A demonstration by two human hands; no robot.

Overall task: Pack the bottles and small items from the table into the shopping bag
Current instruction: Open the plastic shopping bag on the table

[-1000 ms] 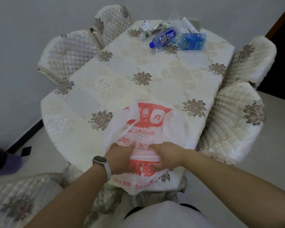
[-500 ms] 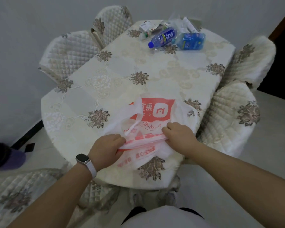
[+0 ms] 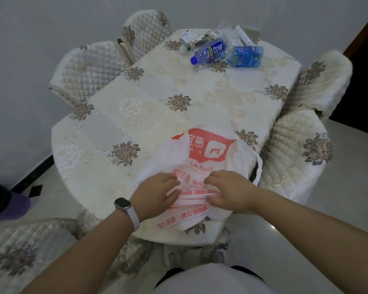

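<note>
A white plastic shopping bag (image 3: 208, 151) with red print lies flat at the near edge of the table (image 3: 157, 98). My left hand (image 3: 155, 194) and my right hand (image 3: 229, 192) both pinch the bag's gathered plastic near its lower part, fingers curled into the folds. At the far end of the table lie a blue-capped drink bottle (image 3: 209, 51) on its side, a flatter blue bottle (image 3: 245, 57) beside it, and several small boxes and packets (image 3: 193, 40), well beyond my hands.
Quilted chairs ring the table: two at the far left (image 3: 87, 68), two on the right (image 3: 295, 151), one at the near left (image 3: 19, 251). A dark object on a purple thing (image 3: 2, 200) sits on the floor at left. A grey wall stands behind.
My hands shifted along the bag and came closer together, bunching more plastic between them. The bag's upper part has spread out a little on the table.
</note>
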